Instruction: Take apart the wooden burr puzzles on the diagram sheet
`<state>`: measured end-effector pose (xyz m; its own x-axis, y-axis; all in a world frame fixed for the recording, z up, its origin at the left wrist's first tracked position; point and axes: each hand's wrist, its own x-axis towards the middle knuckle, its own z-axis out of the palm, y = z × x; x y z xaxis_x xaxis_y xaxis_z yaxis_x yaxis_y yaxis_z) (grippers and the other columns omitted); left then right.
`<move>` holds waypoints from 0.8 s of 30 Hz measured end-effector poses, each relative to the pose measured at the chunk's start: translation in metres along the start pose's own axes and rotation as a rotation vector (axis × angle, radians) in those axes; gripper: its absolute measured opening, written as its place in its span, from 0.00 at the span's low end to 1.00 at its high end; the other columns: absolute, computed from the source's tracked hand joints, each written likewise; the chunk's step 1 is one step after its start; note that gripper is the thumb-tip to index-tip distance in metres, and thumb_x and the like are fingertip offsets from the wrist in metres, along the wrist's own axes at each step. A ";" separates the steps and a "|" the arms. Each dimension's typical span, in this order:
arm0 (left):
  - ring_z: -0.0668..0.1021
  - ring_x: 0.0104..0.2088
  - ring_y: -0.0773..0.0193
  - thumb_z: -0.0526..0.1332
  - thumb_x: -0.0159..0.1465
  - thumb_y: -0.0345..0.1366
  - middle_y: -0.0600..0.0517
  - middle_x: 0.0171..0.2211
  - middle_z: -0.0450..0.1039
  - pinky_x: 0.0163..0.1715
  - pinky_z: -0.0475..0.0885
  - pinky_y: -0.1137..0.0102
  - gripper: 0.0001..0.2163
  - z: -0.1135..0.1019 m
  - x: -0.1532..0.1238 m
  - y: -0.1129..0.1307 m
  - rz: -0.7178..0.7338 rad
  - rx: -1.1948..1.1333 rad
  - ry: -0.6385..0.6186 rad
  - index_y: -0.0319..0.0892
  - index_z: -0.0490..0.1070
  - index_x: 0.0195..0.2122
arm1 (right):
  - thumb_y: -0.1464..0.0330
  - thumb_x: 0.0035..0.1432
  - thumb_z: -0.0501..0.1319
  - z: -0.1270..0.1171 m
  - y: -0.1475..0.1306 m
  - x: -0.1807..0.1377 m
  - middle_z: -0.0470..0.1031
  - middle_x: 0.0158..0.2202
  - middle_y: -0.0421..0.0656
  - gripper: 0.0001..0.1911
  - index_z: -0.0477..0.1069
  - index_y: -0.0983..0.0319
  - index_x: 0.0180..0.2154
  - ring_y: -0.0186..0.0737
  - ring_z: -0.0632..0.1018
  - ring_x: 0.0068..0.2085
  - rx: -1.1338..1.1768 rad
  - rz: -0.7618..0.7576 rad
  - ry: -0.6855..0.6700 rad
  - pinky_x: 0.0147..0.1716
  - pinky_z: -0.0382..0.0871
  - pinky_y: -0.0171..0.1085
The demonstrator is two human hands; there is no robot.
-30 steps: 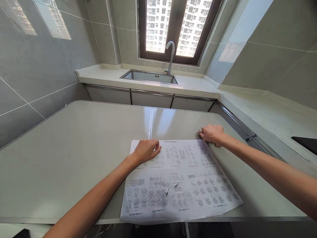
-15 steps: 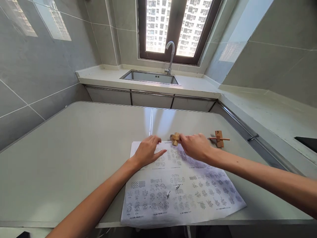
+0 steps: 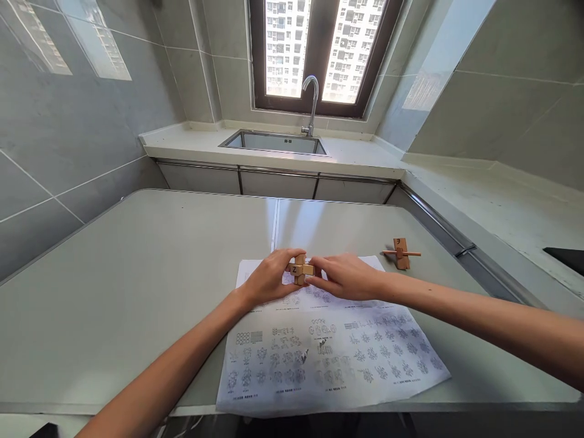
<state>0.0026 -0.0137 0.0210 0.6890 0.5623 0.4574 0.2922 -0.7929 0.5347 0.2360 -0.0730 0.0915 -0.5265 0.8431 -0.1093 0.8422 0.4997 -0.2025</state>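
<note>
Head view, read from left to right. The grey table (image 3: 137, 274) fills the foreground; behind it a counter carries a steel sink (image 3: 274, 143) and a curved faucet (image 3: 311, 103) below the window. The left hand (image 3: 269, 280) rests on the far edge of a printed diagram sheet (image 3: 328, 359), its fingers curled closed around the left side of a small wooden cross puzzle (image 3: 300, 269). The puzzle sits between the two hands, over the sheet's far edge and at the table's middle seam; whether it is lifted clear of the paper cannot be told. Its horizontal bar runs left to right, from one hand to the other, and a short upright piece crosses it. The right hand (image 3: 347, 277) meets it from the opposite side, fingertips pinched on the bar's right end. Both hands touch the puzzle, neither nearer than the other. Well to the right, apart from both hands, a second wooden piece (image 3: 400, 253) with a thin rod through it lies on the bare table.
</note>
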 end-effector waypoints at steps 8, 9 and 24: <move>0.82 0.49 0.51 0.70 0.65 0.51 0.46 0.47 0.80 0.54 0.72 0.58 0.24 -0.002 0.005 0.005 0.108 0.161 -0.041 0.45 0.68 0.56 | 0.60 0.76 0.56 0.001 0.009 0.006 0.82 0.37 0.45 0.14 0.73 0.61 0.40 0.41 0.79 0.35 0.115 -0.047 -0.026 0.31 0.57 0.35; 0.82 0.48 0.51 0.70 0.64 0.52 0.46 0.46 0.81 0.54 0.72 0.57 0.25 -0.003 0.005 0.007 0.101 0.168 -0.040 0.44 0.68 0.55 | 0.60 0.75 0.56 0.002 0.009 0.006 0.83 0.38 0.45 0.14 0.74 0.61 0.39 0.41 0.79 0.36 0.088 -0.037 0.002 0.31 0.56 0.36; 0.79 0.45 0.56 0.74 0.58 0.52 0.49 0.46 0.80 0.46 0.72 0.63 0.29 -0.018 0.008 0.039 -0.212 -0.103 -0.163 0.44 0.71 0.55 | 0.60 0.77 0.55 -0.003 0.006 -0.014 0.83 0.43 0.46 0.14 0.72 0.62 0.44 0.40 0.79 0.32 -0.172 -0.068 0.235 0.27 0.47 0.38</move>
<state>0.0077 -0.0357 0.0586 0.7194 0.6614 0.2121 0.3779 -0.6289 0.6795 0.2490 -0.0808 0.0946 -0.5578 0.8196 0.1309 0.8240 0.5658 -0.0312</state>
